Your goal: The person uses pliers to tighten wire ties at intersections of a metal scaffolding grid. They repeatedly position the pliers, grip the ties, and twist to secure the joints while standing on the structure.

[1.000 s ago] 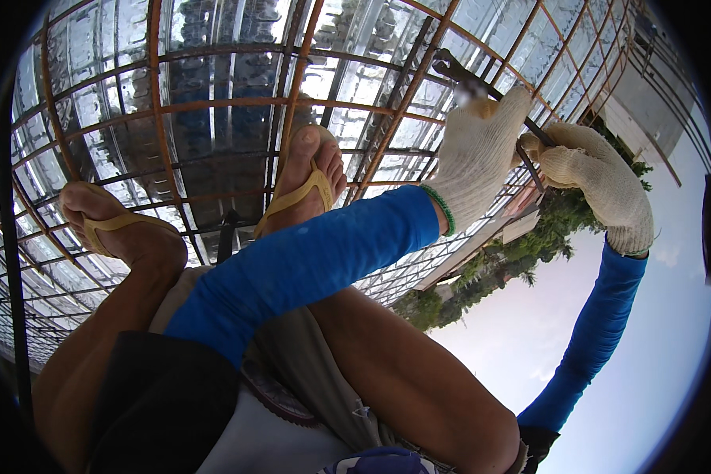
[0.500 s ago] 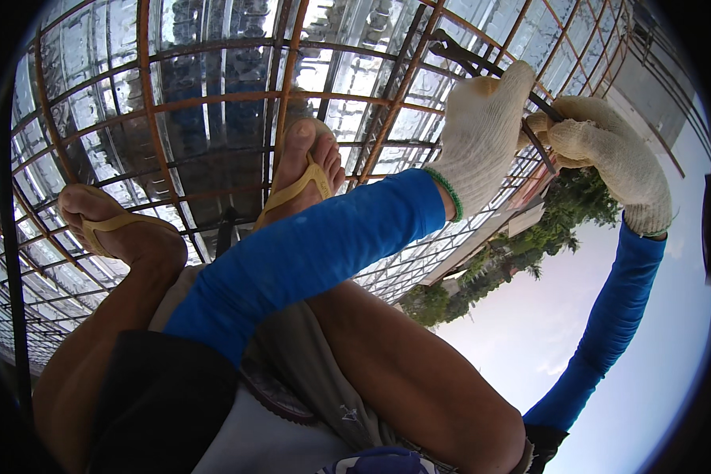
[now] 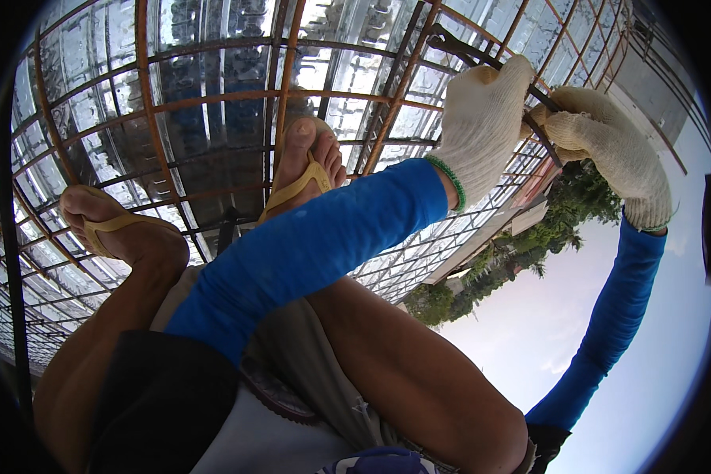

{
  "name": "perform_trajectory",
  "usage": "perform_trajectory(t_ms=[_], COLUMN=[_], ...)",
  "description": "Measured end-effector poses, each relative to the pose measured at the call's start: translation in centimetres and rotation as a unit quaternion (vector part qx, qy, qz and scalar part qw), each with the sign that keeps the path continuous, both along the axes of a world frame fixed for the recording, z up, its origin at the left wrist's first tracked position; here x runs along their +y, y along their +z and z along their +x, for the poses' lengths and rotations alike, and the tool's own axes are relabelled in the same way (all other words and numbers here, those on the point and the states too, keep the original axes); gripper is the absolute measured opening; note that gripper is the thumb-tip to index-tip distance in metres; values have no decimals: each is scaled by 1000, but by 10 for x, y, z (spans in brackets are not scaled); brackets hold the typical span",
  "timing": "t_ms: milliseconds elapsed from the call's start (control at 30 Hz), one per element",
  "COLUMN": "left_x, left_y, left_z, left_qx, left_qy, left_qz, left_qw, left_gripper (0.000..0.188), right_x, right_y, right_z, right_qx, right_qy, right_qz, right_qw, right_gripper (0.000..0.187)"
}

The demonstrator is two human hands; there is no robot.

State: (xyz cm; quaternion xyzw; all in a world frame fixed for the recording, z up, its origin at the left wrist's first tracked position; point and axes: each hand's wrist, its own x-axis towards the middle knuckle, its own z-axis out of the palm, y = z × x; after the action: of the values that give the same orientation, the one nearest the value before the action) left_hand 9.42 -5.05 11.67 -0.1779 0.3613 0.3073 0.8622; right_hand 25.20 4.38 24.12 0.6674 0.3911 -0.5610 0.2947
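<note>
My left hand (image 3: 483, 114), in a white knit glove with a green cuff, is closed around a dark long-handled metal tool with a forked head (image 3: 453, 47). The head sticks out past the glove, over the rusty bar mesh (image 3: 391, 101); whether it touches a bar I cannot tell. Further right, my right hand (image 3: 608, 138), gloved alike, has its fingers curled at the tool's other end. A dark bar end shows between the two gloves. Part of the tool is hidden behind the gloves. Blue sleeves cover both forearms.
Shiny corrugated metal sheets (image 3: 355, 71) lie under the mesh. My feet, in yellow flip-flops (image 3: 296, 192), stand on the bars. A dark upright rod (image 3: 9, 237) is at the far left. Green trees (image 3: 521, 245) and a grey wall (image 3: 663, 87) show beyond the mesh edge.
The gloves and the tool have shifted slightly, the left glove a little upward and the right glove a little too. Both hands keep their hold. My feet stay in place.
</note>
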Motion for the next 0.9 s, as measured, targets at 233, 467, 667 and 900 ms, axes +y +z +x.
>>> perform_trajectory(t_ms=[233, 467, 667, 900], left_x=[0, 7, 3, -25], left_y=[-2, 3, 10, -16], left_z=[-1, -6, -8, -36], left_qx=[-1, 17, 58, 16], left_qy=[-25, -57, -65, -87], left_qz=[23, 5, 20, 102], left_qw=[999, 998, 996, 991], left_gripper=[39, 31, 36, 33], right_x=[-19, -44, -78, -77], right_y=[5, 0, -20, -19], right_z=[8, -34, -55, -44], right_qx=[-73, -155, -256, -90], right_qy=[96, 365, 544, 297], right_qz=[75, 157, 228, 228], right_qw=[990, 905, 766, 923], right_gripper=[66, 55, 44, 16])
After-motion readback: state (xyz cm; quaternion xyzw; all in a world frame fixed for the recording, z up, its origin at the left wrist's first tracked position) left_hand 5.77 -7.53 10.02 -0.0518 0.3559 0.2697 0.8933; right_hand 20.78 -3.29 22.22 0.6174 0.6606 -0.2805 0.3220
